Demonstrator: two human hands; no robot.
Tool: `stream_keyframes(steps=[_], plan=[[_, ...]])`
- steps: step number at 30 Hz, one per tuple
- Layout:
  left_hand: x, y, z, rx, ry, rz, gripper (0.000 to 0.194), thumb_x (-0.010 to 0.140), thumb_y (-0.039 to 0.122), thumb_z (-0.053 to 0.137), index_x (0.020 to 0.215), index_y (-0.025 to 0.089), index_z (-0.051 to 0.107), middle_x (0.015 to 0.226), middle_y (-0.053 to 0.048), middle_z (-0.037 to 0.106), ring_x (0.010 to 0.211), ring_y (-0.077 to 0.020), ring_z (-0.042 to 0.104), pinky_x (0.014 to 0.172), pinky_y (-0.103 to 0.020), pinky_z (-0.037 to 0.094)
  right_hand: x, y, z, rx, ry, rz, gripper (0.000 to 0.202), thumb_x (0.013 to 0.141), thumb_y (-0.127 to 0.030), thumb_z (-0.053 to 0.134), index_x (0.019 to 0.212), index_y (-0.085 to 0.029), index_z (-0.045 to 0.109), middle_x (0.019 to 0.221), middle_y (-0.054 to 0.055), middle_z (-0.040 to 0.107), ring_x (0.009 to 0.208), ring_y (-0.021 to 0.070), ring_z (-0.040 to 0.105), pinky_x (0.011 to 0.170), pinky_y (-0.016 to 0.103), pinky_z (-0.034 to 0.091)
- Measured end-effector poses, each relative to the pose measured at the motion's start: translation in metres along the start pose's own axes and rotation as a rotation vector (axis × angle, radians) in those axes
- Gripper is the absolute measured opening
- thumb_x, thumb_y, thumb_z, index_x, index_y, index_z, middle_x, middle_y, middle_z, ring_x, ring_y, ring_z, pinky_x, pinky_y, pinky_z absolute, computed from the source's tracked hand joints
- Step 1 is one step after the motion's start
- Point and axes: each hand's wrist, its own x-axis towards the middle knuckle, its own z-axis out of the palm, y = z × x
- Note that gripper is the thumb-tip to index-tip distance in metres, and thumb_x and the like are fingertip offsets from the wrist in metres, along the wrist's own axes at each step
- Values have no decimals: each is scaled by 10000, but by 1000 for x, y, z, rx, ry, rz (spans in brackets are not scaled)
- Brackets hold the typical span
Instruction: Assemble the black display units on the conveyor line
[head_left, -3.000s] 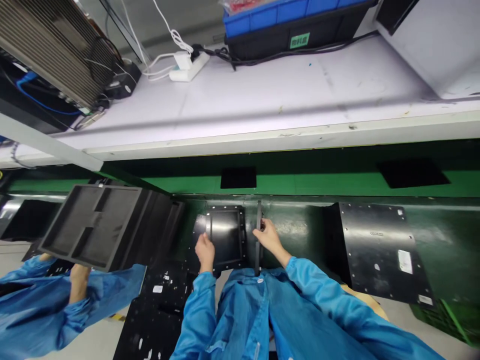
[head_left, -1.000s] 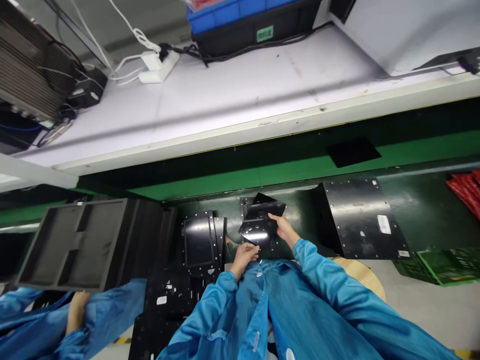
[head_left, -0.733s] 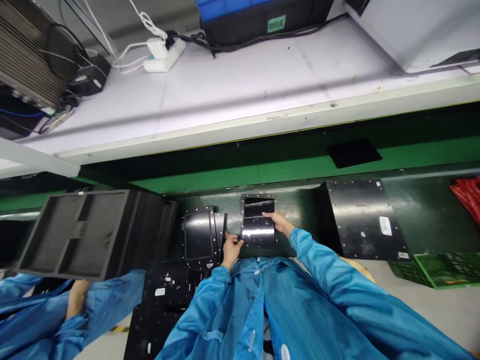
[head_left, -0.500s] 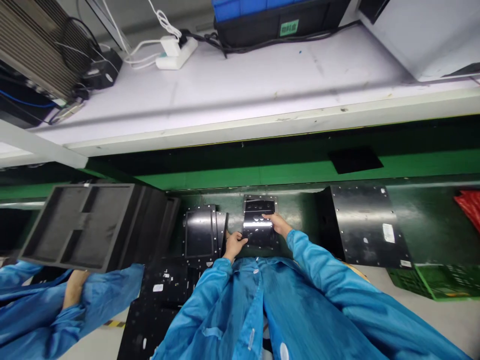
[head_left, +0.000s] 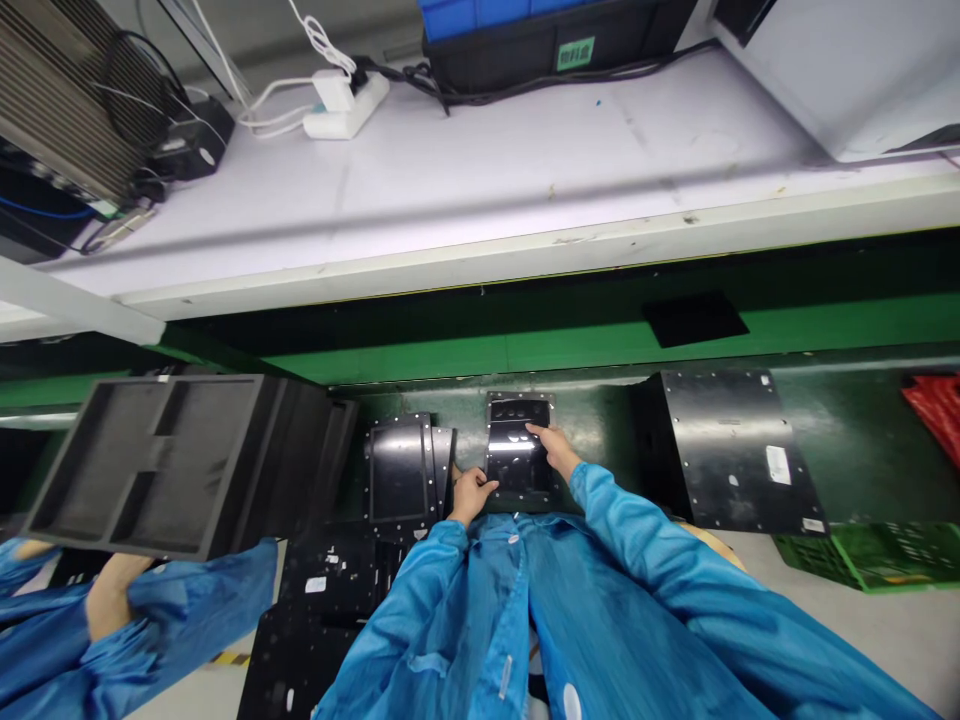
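A glossy black panel [head_left: 517,462] with a bright reflection lies in front of me over a black plate with a studded or perforated rim [head_left: 517,396]. My left hand [head_left: 471,494] is at the panel's lower left edge, thumb and index finger pinched together; what is between them is too small to make out. My right hand [head_left: 556,450] touches the panel's upper right part, its index finger stretched across the surface and the other fingers partly hidden. Left of my left hand sit a black framed plate [head_left: 400,470] and a narrower black piece [head_left: 444,460], overlapping.
Dark foam trays [head_left: 157,465] are stacked at left, beside a co-worker's blue sleeve [head_left: 210,600]. Black perforated plates [head_left: 330,560] lie nearer me. A large black housing [head_left: 739,450] stands at right, with a green crate [head_left: 885,560] below. The white shelf [head_left: 487,200] overhangs the bench.
My right index finger has straightened on the panel, where the hand held its right edge before. My left hand stays nearly still. At far left, the co-worker's arm has shifted left.
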Motion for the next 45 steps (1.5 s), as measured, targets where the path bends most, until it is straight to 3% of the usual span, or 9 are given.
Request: stream_keyframes(steps=[3,6,14,19,24,29,37,41,45], plan=[[1,0,0,-4,-3,-5,216,825,268,872,779,203,671,843,-20,739,859,-196,703,830,-294,473,-3,2,12,-27,202,-90,263,762,-317,832,951,-212,683,886,45,791,880,222,733,810,295,571],[2,0,0,-1,-6,-13,207,832,270,876,765,199,693,835,-27,740,849,-195,699,834,-298,471,-8,7,12,-102,272,-181,321,793,-349,791,1064,-210,689,963,59,807,945,242,751,864,312,584],[4,6,2,88,-3,-20,219,882,257,841,722,202,703,820,-39,743,859,-197,696,825,-299,456,-22,5,-14,-741,293,-283,457,947,-423,729,1331,-175,714,1365,200,703,1305,339,661,1133,403,490],[4,5,3,95,4,-18,232,884,279,844,758,206,663,776,-14,718,822,-193,691,786,-289,436,-33,3,-25,-695,253,-339,615,930,-389,770,1487,-191,602,1332,166,711,1288,321,662,1124,399,486],[3,7,0,95,-10,-3,363,774,293,945,1001,231,669,769,26,693,817,-201,688,789,-281,436,-54,28,-59,-913,238,-293,374,897,-447,816,1190,-228,734,1273,143,748,1138,299,729,964,350,524],[1,14,1,215,-66,-42,372,745,315,968,844,226,621,791,-24,710,923,-256,715,829,-312,448,-76,56,-85,-987,71,-130,329,779,-404,915,985,-253,708,885,42,780,932,276,759,771,310,479],[-9,15,11,310,-236,-103,395,719,323,963,724,232,578,847,-66,762,953,-289,750,803,-325,480,-95,66,-102,-1003,55,-104,330,761,-310,943,985,-253,708,970,51,803,941,255,754,746,292,437],[-8,25,8,386,-271,-151,337,727,404,946,809,231,669,954,-112,806,1039,-338,769,846,-356,519,-99,70,-104,-1023,60,-53,287,801,-351,937,936,-244,708,1005,60,814,965,248,753,737,287,418],[-7,38,5,477,-312,-205,366,752,469,934,946,228,738,1066,-116,830,1117,-317,774,873,-319,539,-96,68,-102,-1088,50,24,265,845,-388,913,919,-229,715,1007,71,813,966,241,749,717,280,399]])
